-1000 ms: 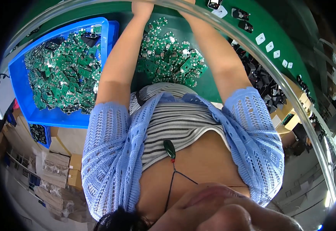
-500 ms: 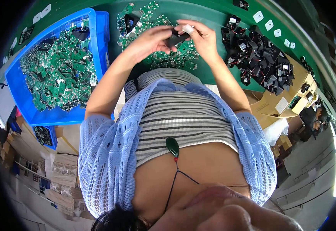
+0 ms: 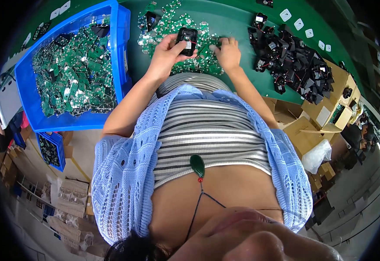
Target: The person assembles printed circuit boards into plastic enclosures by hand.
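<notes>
My left hand [image 3: 166,55] grips an open black plastic housing [image 3: 187,35], its hollow side facing up, with a white part and a red wire inside. To the right, my right hand [image 3: 229,54] is closed, its fingertips at the right edge of a loose pile of green circuit boards [image 3: 198,65]. A white cover is on its thumb. Whatever lies between those fingertips is too small or hidden to name. The pile spreads over the green tabletop [image 3: 238,21] behind and below both hands.
A blue bin [image 3: 124,48] filled with green circuit boards stands at the left. On the right lies a heap of black housings [image 3: 290,61] with red wires. Beyond it are a cardboard box [image 3: 325,108] and a row of white square pieces [image 3: 299,24] along the back.
My hands, earlier together around the black housing, have parted. My left hand has turned the housing's hollow side up; my right hand has let go of it and moved down to the boards.
</notes>
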{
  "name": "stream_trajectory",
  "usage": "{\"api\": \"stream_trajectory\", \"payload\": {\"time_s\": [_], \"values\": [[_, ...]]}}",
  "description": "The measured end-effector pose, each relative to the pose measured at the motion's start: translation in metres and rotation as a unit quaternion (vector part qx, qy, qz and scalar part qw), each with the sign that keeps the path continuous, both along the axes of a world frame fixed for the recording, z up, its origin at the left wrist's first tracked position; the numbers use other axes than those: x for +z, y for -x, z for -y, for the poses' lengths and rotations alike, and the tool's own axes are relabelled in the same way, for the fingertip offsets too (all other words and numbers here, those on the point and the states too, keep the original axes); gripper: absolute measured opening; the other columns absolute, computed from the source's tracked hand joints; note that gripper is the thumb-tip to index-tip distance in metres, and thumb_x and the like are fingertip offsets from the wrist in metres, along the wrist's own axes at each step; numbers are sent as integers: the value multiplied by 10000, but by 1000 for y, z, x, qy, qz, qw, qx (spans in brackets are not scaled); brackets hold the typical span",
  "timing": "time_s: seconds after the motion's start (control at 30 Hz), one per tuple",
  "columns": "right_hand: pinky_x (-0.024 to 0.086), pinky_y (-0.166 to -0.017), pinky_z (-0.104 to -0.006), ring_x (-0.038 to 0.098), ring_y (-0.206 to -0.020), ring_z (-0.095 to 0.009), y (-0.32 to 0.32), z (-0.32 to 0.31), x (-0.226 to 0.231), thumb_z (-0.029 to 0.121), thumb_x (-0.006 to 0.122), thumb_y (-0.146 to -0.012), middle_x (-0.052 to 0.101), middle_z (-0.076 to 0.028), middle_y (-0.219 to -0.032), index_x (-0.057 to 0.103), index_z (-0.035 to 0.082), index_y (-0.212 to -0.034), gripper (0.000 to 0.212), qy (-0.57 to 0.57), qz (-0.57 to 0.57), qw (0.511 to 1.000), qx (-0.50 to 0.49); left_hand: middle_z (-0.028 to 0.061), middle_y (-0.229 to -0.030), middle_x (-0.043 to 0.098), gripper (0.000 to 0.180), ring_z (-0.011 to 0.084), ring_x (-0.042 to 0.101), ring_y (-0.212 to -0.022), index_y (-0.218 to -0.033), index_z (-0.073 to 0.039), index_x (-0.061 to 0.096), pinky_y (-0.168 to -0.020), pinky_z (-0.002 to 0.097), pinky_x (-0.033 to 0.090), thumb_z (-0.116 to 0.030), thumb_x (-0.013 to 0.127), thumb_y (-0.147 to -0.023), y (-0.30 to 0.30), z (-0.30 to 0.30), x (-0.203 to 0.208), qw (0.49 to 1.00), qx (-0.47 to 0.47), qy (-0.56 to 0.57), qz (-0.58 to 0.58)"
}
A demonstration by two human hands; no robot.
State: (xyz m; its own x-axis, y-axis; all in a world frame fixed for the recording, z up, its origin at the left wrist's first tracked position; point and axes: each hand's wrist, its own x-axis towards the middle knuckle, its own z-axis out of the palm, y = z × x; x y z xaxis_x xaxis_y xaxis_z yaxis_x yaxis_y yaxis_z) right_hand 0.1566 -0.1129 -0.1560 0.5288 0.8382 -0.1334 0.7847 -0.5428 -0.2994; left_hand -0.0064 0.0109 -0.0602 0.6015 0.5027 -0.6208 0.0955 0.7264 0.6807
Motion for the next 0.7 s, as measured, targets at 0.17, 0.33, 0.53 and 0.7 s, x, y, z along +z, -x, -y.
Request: {"api": "stream_trajectory", "payload": {"time_s": [0.17, 0.33, 0.53, 0.7], "values": [[475, -749, -401, 573, -864, -302, 3, 4, 0, 322, 714, -698, 554, -128, -995, 579, 54, -961, 399, 89, -130, 983, -93, 163, -946, 616, 241, 233, 642, -832, -1124, 30, 461, -744, 321, 537, -67, 475, -903, 10, 7, -13, 990, 27, -135, -42], [474, -708, -361, 589, -824, -271, 2, 11, -8, 218, 717, -705, 581, -119, -939, 587, 74, -900, 275, -10, -254, 958, -131, 165, -956, 613, 233, 242, 637, -856, -1108, 43, 463, -764, 333, 539, -67, 471, -902, 13, 16, -4, 992, 25, -116, -41], [485, -611, -313, 583, -694, -203, -7, 18, 2, 18, 617, -770, 596, -96, -822, 591, 48, -962, 196, -176, -269, 942, -93, 162, -945, 582, 211, 287, 635, -843, -1066, 68, 457, -754, 350, 560, -34, 483, -883, 13, 16, 6, 998, 48, -9, 43], [477, -606, -230, 544, -735, -96, 1, 12, 50, -26, 569, -813, 577, -39, -879, 559, 31, -1037, 231, -290, -496, 800, -171, 189, -983, 582, 195, 320, 617, -904, -1058, 60, 469, -811, 369, 534, -48, 464, -897, 10, 18, 15, 998, 34, 23, 56]]}}
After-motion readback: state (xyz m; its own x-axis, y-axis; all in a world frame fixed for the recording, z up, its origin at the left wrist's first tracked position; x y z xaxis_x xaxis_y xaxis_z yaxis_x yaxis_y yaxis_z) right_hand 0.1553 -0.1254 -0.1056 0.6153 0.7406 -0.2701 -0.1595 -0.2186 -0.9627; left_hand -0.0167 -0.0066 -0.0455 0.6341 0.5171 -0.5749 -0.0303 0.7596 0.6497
